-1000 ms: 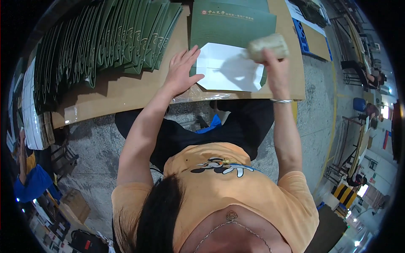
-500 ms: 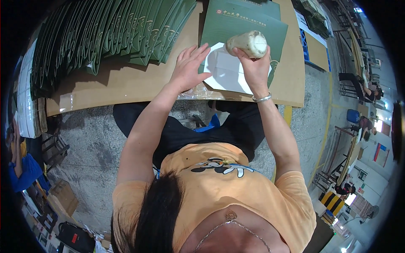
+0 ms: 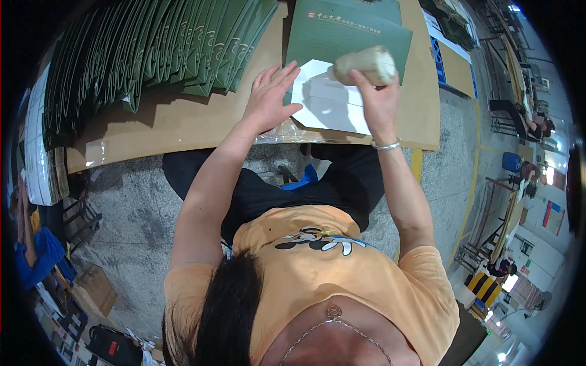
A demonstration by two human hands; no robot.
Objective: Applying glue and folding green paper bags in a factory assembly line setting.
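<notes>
a line of gold lettering (image 3: 348,23) beside a round emblem (image 3: 311,14) marks the flat green bag (image 3: 339,41).

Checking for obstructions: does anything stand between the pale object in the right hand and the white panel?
Nothing visible. The right hand holds the pale object by the upper right of the white panel; the left hand is at the panel's left edge.

Counting one left hand (image 3: 273,100), one right hand (image 3: 379,110), one pale block (image 3: 361,62), one white panel (image 3: 323,100), one bracelet (image 3: 386,146), one necklace (image 3: 333,318). Seeing at least two flat green bags (image 3: 342,35). Can't total standing green bags (image 3: 183,52), too tightly packed, well over ten.
</notes>
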